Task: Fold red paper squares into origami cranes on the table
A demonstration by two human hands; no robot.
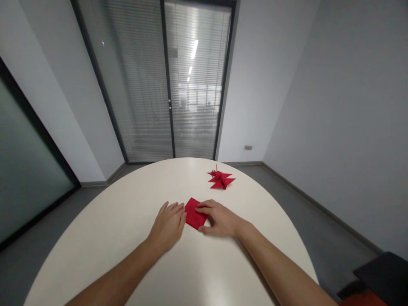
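A small square of folded red paper (193, 214) lies on the white table, turned corner-up, with crease lines across its lower part. My right hand (219, 218) grips its right side, fingertips on top and the thumb at the lower right edge. Flat at the left edge of the paper rests my left hand (168, 223), its fingers stretched out and the tips touching or almost touching the paper. Beyond my right hand sits a cluster of red origami cranes (221, 179) with pointed wings; they overlap, so I cannot tell them apart.
The round white table (105, 238) curves away in front of me. Behind it stand glass panels with blinds (143, 85) in dark frames. A grey wall (350, 127) rises on the right. Part of a black and orange chair (382, 276) shows at the lower right.
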